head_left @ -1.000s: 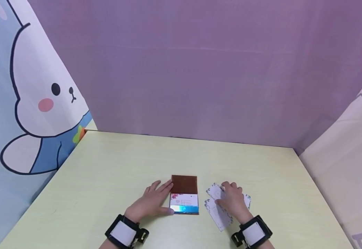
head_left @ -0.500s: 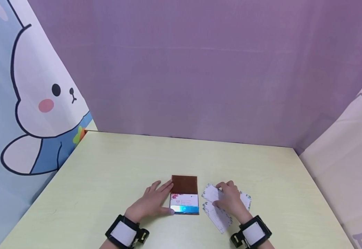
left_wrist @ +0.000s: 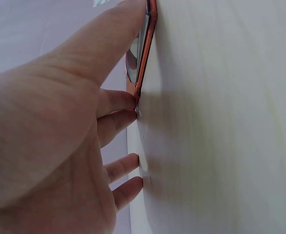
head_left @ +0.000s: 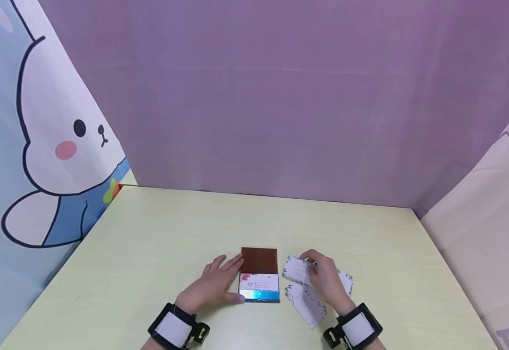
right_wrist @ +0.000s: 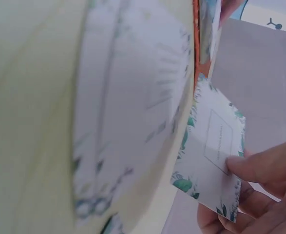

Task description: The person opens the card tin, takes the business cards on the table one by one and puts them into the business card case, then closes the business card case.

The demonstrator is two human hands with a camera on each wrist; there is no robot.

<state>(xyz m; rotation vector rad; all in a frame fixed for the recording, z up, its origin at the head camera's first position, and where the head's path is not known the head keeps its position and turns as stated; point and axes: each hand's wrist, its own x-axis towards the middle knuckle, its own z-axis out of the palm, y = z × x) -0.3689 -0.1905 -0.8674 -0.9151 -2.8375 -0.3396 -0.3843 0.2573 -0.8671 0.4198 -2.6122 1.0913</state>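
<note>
A brown card holder (head_left: pixel 259 260) lies unfolded on the table, with a white and blue business card (head_left: pixel 258 283) in its near half. My left hand (head_left: pixel 210 287) rests along its left side, fingers fairly straight; the thumb touches the near left corner. In the left wrist view, that thumb (left_wrist: pixel 108 41) lies against the holder's edge. Between thumb and fingers, my right hand (head_left: pixel 327 281) pinches a white card with a green leaf border (right_wrist: pixel 213 146), raised and tilted in the right wrist view. Several similar cards (head_left: pixel 307 307) lie overlapping below it, partly hidden by the hand.
Another leaf-bordered card (head_left: pixel 346 281) shows to the right of my right hand. The pale wooden table (head_left: pixel 184 218) ends at a purple curtain (head_left: pixel 272 107). A cartoon-printed cloth (head_left: pixel 48 155) hangs on the left and a pale cloth (head_left: pixel 490 218) on the right.
My right hand has drawn the top card leftward and away from the other cards, and its grip on the card has shifted. The left hand and card holder have stayed in place.
</note>
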